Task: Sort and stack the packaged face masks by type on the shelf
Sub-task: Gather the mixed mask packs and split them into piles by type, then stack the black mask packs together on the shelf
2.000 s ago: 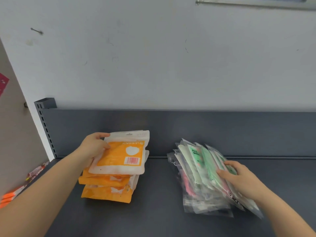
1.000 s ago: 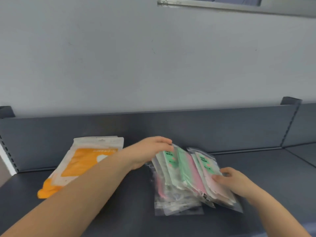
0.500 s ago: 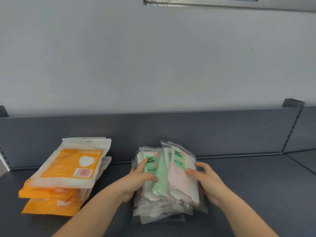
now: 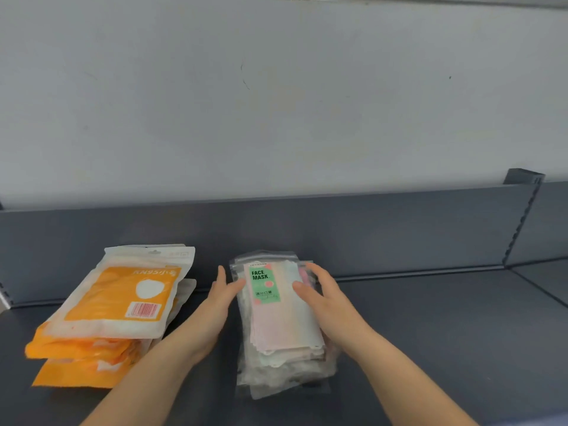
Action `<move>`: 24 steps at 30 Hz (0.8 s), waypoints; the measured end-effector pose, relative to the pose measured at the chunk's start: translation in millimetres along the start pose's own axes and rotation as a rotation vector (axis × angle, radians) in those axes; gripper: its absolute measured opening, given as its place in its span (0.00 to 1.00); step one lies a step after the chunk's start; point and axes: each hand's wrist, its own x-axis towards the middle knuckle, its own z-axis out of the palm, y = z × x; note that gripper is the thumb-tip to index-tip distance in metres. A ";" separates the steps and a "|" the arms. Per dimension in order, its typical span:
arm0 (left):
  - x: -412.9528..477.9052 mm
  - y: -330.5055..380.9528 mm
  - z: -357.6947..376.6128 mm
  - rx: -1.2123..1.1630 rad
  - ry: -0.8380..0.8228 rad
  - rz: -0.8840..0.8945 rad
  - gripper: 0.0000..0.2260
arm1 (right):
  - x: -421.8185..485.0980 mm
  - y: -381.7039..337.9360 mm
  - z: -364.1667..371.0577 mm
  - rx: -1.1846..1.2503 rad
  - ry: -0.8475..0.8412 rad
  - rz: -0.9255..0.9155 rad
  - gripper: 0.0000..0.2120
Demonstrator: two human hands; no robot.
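Note:
A stack of clear packets of pastel face masks (image 4: 278, 327) lies flat on the dark grey shelf (image 4: 430, 333), its top packet bearing a green "FACE MASK" label. My left hand (image 4: 219, 298) presses straight fingers against the stack's left edge, thumb touching the top packet. My right hand (image 4: 321, 295) rests on the stack's right side, fingers over the top packet. A stack of orange and white KN95 packets (image 4: 116, 305) sits to the left, apart from both hands.
The shelf's low back panel (image 4: 368, 232) runs behind both stacks, below a pale wall. A slotted upright post (image 4: 522, 210) divides off another shelf bay at the right. Bare shelf surface stretches right of the clear stack.
The fanned clear packets have been gathered into one squared, flat stack. My left hand left the orange stack and came to the clear stack's left edge; the right hand shifted onto its right side.

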 end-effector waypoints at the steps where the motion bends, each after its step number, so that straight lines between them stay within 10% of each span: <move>1: -2.6 3.9 1.8 0.056 0.013 0.014 0.46 | -2.1 -1.6 -2.8 -0.014 0.039 -0.019 0.16; 15: -12.6 68.1 64.5 0.728 -0.113 0.293 0.24 | -50.1 25.0 -132.2 -0.555 0.243 0.018 0.23; 24: -7.0 47.1 205.4 1.038 -0.114 0.369 0.27 | -98.4 50.8 -274.9 -0.743 0.177 0.000 0.21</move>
